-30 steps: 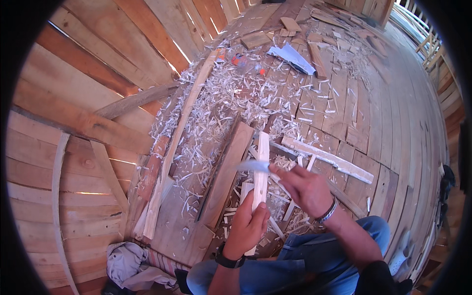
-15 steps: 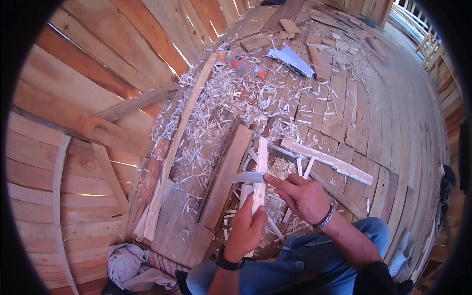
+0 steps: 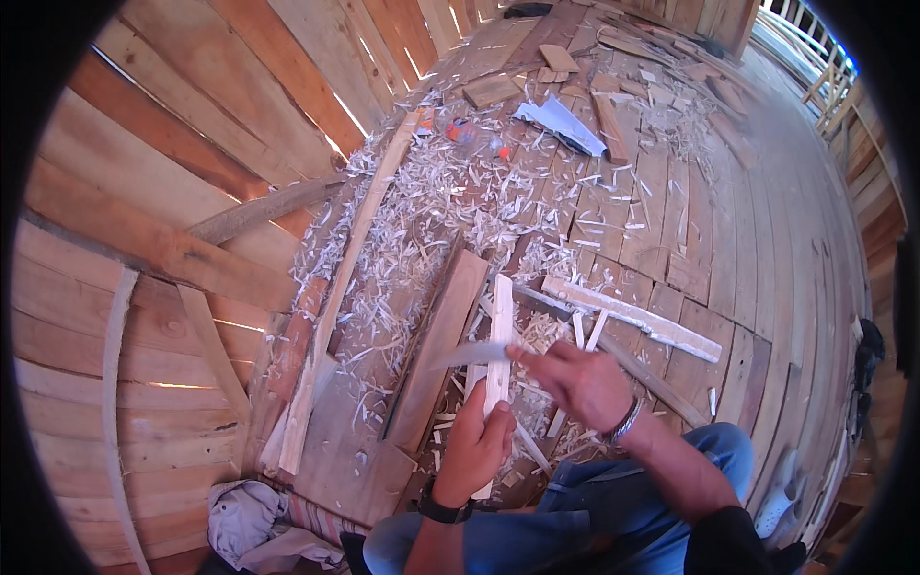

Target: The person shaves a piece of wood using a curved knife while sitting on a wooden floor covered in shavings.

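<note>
My left hand [image 3: 473, 450] is wrapped round the lower part of a pale wooden stick [image 3: 498, 331], which points away from me. Closed round a tool's handle, my right hand [image 3: 585, 383] is just right of the stick. From it a curved knife blade [image 3: 465, 356], blurred by motion, reaches left across the stick's middle. The handle itself is hidden by my fingers. Beneath the stick and to its left, a thick squared timber [image 3: 450, 331] rests on the floor. Wood chips [image 3: 541, 331] lie behind and beside the stick.
A rough pale batten [image 3: 632, 316] lies to the right. Shavings [image 3: 431, 220] cover the floor ahead, by a long plank [image 3: 359, 230] along the left. Farther off are a bluish-white sheet [image 3: 561, 125] and offcuts [image 3: 491, 91]. A grey cloth [image 3: 249, 522] lies near left.
The stick and both hands have shifted slightly left. My right hand and the blade have moved a little along the stick toward me, and the blade is now blurred.
</note>
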Demonstrator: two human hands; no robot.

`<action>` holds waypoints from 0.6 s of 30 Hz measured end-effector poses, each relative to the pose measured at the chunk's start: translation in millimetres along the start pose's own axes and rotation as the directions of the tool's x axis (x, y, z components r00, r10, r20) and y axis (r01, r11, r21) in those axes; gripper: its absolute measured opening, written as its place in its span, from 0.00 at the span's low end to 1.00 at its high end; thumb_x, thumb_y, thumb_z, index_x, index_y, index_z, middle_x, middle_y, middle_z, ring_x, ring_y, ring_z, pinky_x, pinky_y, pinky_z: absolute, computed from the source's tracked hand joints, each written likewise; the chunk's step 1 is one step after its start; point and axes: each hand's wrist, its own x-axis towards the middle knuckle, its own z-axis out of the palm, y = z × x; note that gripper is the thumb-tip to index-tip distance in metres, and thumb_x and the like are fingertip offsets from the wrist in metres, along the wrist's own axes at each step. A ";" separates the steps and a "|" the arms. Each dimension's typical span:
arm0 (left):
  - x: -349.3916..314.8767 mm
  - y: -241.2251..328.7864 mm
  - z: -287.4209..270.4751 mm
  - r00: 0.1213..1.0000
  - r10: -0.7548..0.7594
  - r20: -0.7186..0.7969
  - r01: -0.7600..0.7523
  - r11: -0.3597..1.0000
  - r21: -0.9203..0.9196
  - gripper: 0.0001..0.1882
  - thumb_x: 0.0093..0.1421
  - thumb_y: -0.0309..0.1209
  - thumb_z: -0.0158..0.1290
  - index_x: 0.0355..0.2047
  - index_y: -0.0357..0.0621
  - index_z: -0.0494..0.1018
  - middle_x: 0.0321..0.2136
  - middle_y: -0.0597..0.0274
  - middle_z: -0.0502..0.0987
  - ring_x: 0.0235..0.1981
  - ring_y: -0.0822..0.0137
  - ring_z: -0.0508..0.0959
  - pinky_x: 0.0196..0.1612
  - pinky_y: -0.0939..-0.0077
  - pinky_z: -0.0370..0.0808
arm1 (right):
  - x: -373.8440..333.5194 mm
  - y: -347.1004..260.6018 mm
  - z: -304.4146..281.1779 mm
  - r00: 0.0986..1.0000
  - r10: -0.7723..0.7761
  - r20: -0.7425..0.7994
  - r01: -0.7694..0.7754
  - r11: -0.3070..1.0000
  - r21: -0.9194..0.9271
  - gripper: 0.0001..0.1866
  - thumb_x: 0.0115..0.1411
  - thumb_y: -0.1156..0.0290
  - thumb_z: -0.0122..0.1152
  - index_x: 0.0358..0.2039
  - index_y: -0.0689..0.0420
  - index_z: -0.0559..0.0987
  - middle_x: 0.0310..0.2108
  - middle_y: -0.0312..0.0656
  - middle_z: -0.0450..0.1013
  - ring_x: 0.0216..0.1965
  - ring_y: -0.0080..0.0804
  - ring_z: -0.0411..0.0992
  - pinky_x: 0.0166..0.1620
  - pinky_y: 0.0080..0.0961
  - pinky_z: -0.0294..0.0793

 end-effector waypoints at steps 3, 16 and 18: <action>-2.6 0.3 1.7 1.000 0.012 0.000 -0.012 1.000 0.004 0.14 0.69 0.28 0.39 0.54 0.40 0.60 0.21 0.69 0.66 0.15 0.82 0.62 0.16 0.85 0.61 | 11.2 15.1 1.5 0.994 0.072 -0.080 -0.070 0.997 0.028 0.23 0.61 0.64 0.56 0.58 0.36 0.71 0.24 0.39 0.68 0.19 0.39 0.72 0.21 0.36 0.72; -5.9 -1.1 -1.6 0.999 0.004 0.033 -0.003 0.999 -0.046 0.12 0.70 0.29 0.38 0.52 0.42 0.61 0.21 0.68 0.64 0.13 0.82 0.61 0.15 0.86 0.59 | 3.7 1.5 -1.0 0.998 0.055 -0.020 -0.056 0.998 -0.036 0.26 0.59 0.67 0.56 0.59 0.36 0.70 0.25 0.40 0.68 0.20 0.39 0.73 0.21 0.36 0.72; -1.1 0.2 0.1 0.999 0.017 0.032 -0.014 0.998 -0.063 0.13 0.70 0.28 0.39 0.53 0.42 0.60 0.20 0.69 0.65 0.14 0.82 0.62 0.15 0.86 0.60 | 8.9 5.0 -4.2 0.994 0.092 -0.059 -0.095 0.995 -0.040 0.27 0.58 0.68 0.56 0.59 0.34 0.70 0.25 0.40 0.69 0.20 0.39 0.73 0.21 0.36 0.72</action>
